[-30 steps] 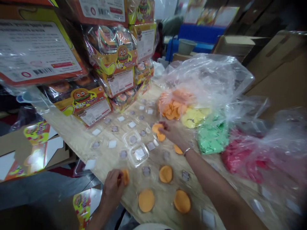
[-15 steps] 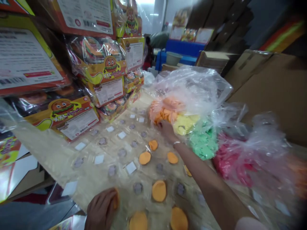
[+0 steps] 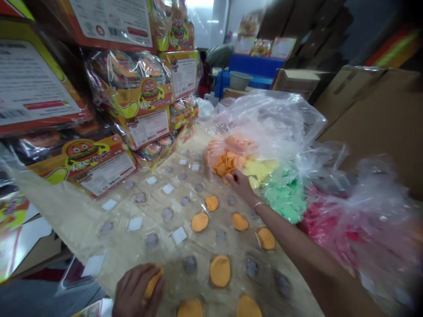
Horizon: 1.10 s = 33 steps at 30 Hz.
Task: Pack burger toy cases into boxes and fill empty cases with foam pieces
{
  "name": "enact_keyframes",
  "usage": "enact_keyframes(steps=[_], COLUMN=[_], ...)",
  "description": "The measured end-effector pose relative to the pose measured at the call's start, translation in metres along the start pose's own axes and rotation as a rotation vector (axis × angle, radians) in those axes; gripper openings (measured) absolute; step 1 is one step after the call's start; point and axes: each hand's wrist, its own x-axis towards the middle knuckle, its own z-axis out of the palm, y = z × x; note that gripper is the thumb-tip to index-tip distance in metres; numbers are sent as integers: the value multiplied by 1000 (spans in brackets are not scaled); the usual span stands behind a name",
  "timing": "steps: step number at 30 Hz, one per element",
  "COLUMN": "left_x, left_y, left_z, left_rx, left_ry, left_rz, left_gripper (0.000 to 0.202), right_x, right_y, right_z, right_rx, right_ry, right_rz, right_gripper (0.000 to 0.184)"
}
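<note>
At the near edge of the table, my left hand (image 3: 137, 288) is curled around an orange disc (image 3: 153, 281). My right hand (image 3: 241, 184) reaches forward, its fingers closed on another orange disc (image 3: 228, 178) at the mouth of a plastic bag holding a pile of orange discs (image 3: 224, 164). Between the hands, single orange discs (image 3: 220, 270) lie on a sheet of clear moulded trays. Other hollows in that sheet hold small greyish pieces (image 3: 190, 264) or white squares (image 3: 179, 235).
Boxes printed with a burger figure (image 3: 152, 90) are stacked along the left. Clear bags of yellow pieces (image 3: 259, 169), green pieces (image 3: 286, 198) and red pieces (image 3: 320, 215) line the right side. Behind them stands a large cardboard box (image 3: 376, 123). A grey basin (image 3: 239, 80) is at the back.
My right hand has drawn back slightly to the right from the orange pile, with a disc in its fingers. My left hand has shifted a little nearer, and its disc shows more.
</note>
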Motion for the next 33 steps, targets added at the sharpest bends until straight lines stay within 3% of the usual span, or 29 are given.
enact_keyframes(steps=[2, 4, 6, 8, 9, 11, 14, 17, 20, 23, 25, 28, 30, 33], left_x=[29, 65, 99, 122, 129, 133, 129, 127, 132, 141, 146, 146, 141, 129], left_y=[18, 37, 53, 59, 57, 43, 4, -32, -49, -48, -43, -33, -22, -3], left_z=[10, 28, 47, 60, 63, 59, 37, 13, 14, 33, 43, 43, 38, 35], left_rx=[-242, -558, -915, -1085, -1108, -1073, -939, -760, -621, -537, -512, -512, -509, -392], left_ry=[0, -87, -166, -188, -192, -176, -63, 111, 51, -100, -116, -120, -247, -544], left_rz=[-177, -423, -608, -750, -808, -896, -963, -951, -822, -697, -677, -651, -550, -370], left_gripper=[21, 38, 55, 49, 44, 39, 38, 35, 32, 26, 23, 24, 25, 20], right_x=[-17, -36, -50, -49, -42, -14, 33, 55, 51, 36, 25, 14, 10, 9], right_y=[-21, -54, -87, -104, -104, -88, -46, -19, -10, -2, 6, 17, 19, 10], right_z=[-2, 0, 3, 3, 2, -2, 1, 20, 36, 36, 29, 16, 12, 12], right_rx=[102, 312, 529, 507, 392, 43, -140, -188, -209, -170, -67, 99, 242, 705], right_ry=[63, 31, -142, -318, -340, -237, -179, -191, -206, -176, -88, 24, 54, 67], right_rz=[49, 34, -73, -187, -195, -94, -26, -12, 16, 17, 12, 20, 86, 312], right_gripper=[38, 37, 34, 32, 34, 37, 20, 28, 27, 16, 11, 18, 25, 34])
